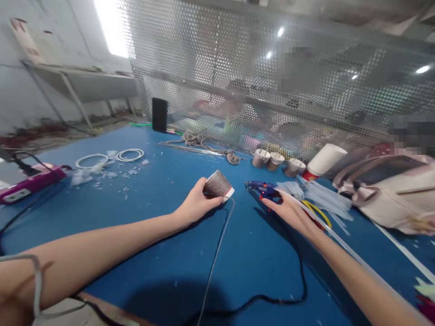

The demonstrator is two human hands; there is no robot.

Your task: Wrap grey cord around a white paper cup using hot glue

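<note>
Cord-wrapped cup [217, 182] is tilted in L hand [198, 201], thumb & fingers gripping its side; grey cord [220, 238] trails from its end, R of L thumb. R hand [284, 209] holds blue glue gun [264, 188], tip twd L fingers, most R fingers hidden. Three wrapped cups [274, 161] stand beyond R fingers.

Bare arms [112, 246] reach forward, left grip [199, 201] curled inward, right grip [289, 212] clasped
</note>
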